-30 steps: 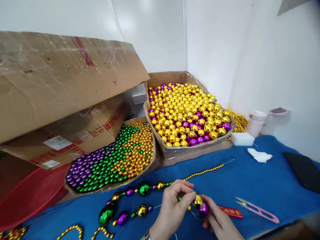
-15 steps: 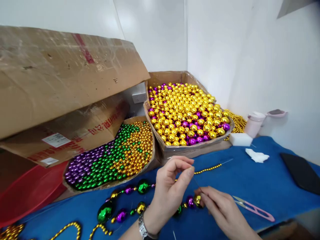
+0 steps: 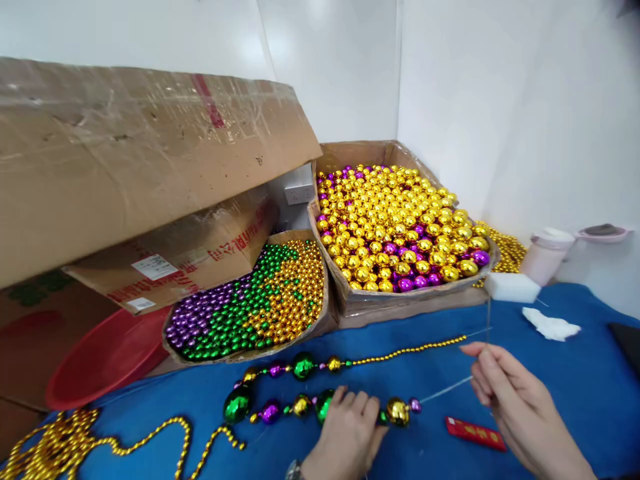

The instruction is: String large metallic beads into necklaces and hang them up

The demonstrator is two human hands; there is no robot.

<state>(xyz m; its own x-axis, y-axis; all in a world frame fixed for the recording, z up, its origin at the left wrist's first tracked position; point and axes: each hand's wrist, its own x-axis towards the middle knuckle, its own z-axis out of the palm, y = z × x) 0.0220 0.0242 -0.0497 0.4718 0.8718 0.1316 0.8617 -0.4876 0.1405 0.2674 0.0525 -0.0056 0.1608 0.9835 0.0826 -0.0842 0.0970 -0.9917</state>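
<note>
A bead garland of green, gold and purple balls (image 3: 237, 404) lies in a bent line on the blue cloth. My left hand (image 3: 350, 427) is closed over its near strand, fingers curled around the beads by a green ball. At the right end of that strand are a large gold bead (image 3: 398, 411) and a small purple bead (image 3: 415, 405). From there a pale thread (image 3: 447, 389) runs up to my right hand (image 3: 520, 400), which pinches a thin upright needle (image 3: 489, 320). The far strand continues into small gold beads (image 3: 410, 350) ending in a wire tip.
Open cartons of large gold and purple balls (image 3: 400, 227) and small mixed beads (image 3: 250, 307) stand behind. A red basin (image 3: 107, 360), a gold bead chain (image 3: 55, 440), a red packet (image 3: 475, 433), a white block (image 3: 513, 287), a tissue (image 3: 550, 325) and a pink cup (image 3: 549, 255) surround the work.
My left hand has come down onto the garland. My right hand has moved right and up with the needle, drawing the thread out. The pink snips are out of sight; the red packet shows.
</note>
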